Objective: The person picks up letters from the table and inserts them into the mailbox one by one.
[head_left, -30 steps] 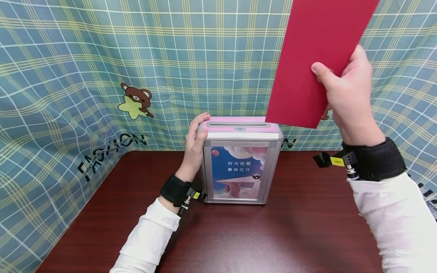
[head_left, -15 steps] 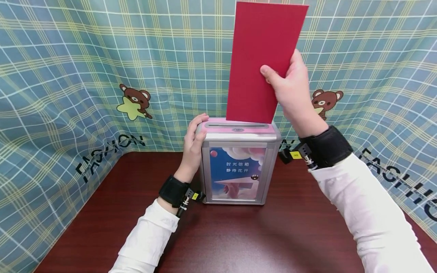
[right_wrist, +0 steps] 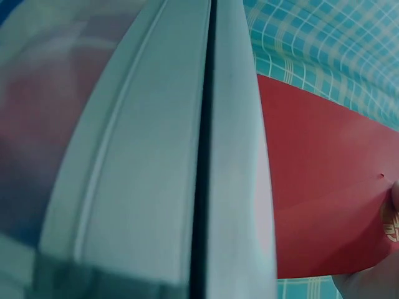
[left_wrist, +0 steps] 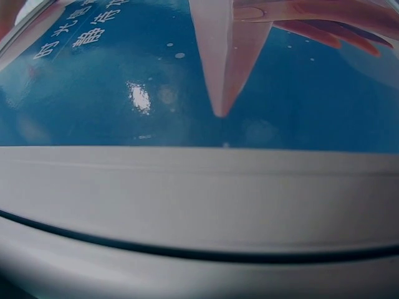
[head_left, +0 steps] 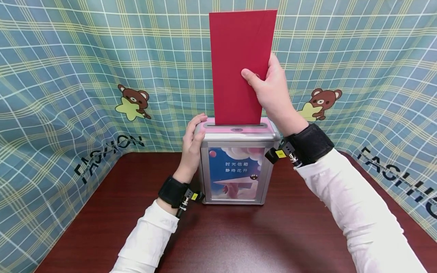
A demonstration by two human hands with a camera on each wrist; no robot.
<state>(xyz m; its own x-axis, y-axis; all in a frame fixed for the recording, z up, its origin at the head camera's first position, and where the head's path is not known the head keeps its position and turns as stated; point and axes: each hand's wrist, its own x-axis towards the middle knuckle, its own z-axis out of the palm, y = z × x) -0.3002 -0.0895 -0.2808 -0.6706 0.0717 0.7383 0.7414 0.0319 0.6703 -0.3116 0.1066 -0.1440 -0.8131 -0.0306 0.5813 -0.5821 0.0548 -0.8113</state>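
A red envelope (head_left: 235,45) stands upright over the mailbox (head_left: 235,137), its lower edge at the grey slot (head_left: 209,125) in the pink top. How deep that edge reaches into the slot cannot be told. My right hand (head_left: 273,89) pinches the envelope by its right side, thumb in front and fingers behind. On the mailbox's upper left corner, my left hand (head_left: 192,146) grips with the thumb toward the front. The left wrist view shows the printed front panel (left_wrist: 156,93) close up. In the right wrist view the envelope (right_wrist: 330,187) extends beyond the box's silver frame (right_wrist: 149,156).
The mailbox stands on a dark reddish-brown table (head_left: 225,239). Behind and at both sides hangs a blue-green checked curtain (head_left: 170,57) with printed bears and lettering. Each wrist wears a black strap (head_left: 312,144) with a small camera.
My right hand has brought the envelope leftward and turned it nearly upright, from right of the mailbox to over its slot. My left hand has stayed on the corner.
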